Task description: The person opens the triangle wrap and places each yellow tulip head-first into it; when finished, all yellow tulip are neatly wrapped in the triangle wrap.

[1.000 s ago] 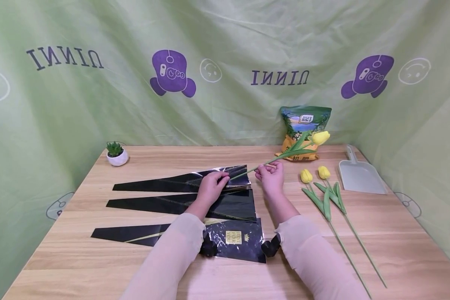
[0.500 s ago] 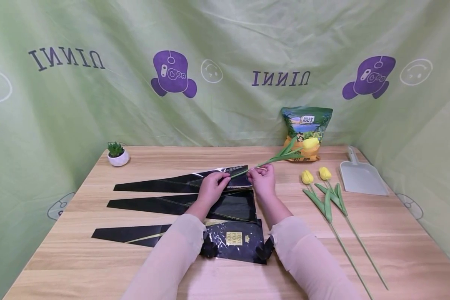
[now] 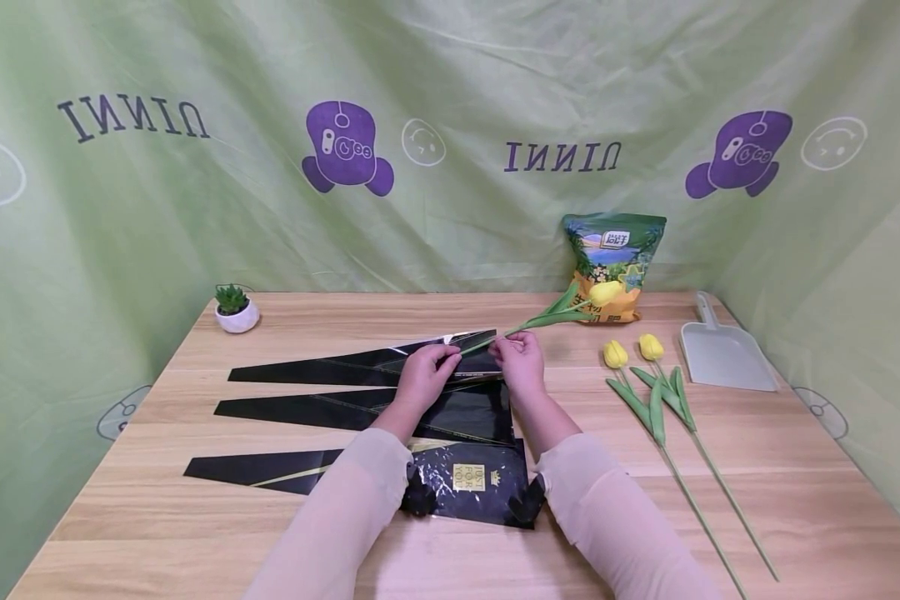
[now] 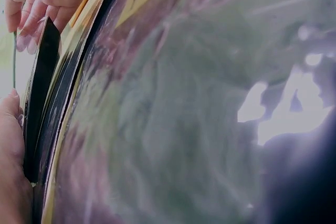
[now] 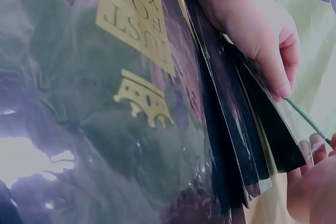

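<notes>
A yellow tulip (image 3: 605, 292) lies slanted over the farthest black flower sleeve (image 3: 315, 369), its bloom to the right. Its lower stem (image 3: 480, 345) runs between my two hands. My left hand (image 3: 420, 377) pinches the stem near its lower end, which is hidden by the fingers. Farther up, at the sleeve's wide end, my right hand (image 3: 521, 364) pinches the same stem. In the right wrist view, clear film touches the right hand's fingers (image 5: 307, 169). Whether the stem end is inside the sleeve cannot be told. Two more black sleeves (image 3: 300, 410) lie nearer me.
Two yellow tulips (image 3: 656, 408) lie on the wooden table (image 3: 120, 533) at the right. Behind them is a grey dustpan (image 3: 727, 356). A printed bag (image 3: 615, 250) stands at the back, and a small potted succulent (image 3: 236, 311) at the back left.
My right hand has moved left and slightly toward me, carrying the tulip with it, so the bloom sits lower and farther left. My left hand has stayed nearly still.
</notes>
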Tool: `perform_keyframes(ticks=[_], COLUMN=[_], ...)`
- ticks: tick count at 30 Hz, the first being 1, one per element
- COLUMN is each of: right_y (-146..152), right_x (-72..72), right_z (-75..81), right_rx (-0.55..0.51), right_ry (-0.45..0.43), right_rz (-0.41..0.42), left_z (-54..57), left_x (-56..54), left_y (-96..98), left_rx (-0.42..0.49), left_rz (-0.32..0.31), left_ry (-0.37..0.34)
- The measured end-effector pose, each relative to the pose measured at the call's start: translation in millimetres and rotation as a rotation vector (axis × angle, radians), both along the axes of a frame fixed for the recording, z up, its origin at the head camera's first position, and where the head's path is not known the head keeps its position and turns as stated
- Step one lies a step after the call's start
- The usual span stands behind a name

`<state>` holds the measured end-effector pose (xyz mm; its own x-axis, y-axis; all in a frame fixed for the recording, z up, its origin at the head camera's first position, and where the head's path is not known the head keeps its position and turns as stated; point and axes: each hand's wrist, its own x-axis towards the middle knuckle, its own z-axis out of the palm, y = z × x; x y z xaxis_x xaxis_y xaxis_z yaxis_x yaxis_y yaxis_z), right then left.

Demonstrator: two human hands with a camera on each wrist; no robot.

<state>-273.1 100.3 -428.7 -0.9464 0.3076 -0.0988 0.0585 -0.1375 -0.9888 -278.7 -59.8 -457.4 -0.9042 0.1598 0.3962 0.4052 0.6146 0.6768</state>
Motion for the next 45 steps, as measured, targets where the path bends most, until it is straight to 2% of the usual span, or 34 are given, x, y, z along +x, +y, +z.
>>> perform_keyframes(ticks=[11, 23, 29, 33, 38, 45], right_y=[0, 1, 3, 8, 19, 37], right_x=[3.0, 9.4, 8.1, 7.0, 6.1, 6.5], right_z=[-1.7, -1.6, -4.0, -5.2, -4.9, 2.8], right_rx=[0.040, 0.107, 0.092, 0.043, 0.030, 0.007], right_ry=[-0.010, -0.077, -0.058, -0.026, 0.003, 0.021], right_rz=[0.004, 0.055, 0.065, 0.032, -0.007, -0.098], left_z=[-0.4, 0.8, 0.0, -0.3, -0.9, -0.7], left_x=[1.0, 1.4, 0.2, 0.0, -0.1, -0.8], left_y=[0.0, 0.4, 0.0, -0.6, -1.0, -1.0], left_rx=[-0.003, -0.016, -0.044, -0.057, -0.067, -0.075], left_rz=[-0.001, 0.017, 0.018, 0.018, 0.017, 0.012], left_ry=[0.016, -0.033, -0.023, -0.031, -0.035, -0.034])
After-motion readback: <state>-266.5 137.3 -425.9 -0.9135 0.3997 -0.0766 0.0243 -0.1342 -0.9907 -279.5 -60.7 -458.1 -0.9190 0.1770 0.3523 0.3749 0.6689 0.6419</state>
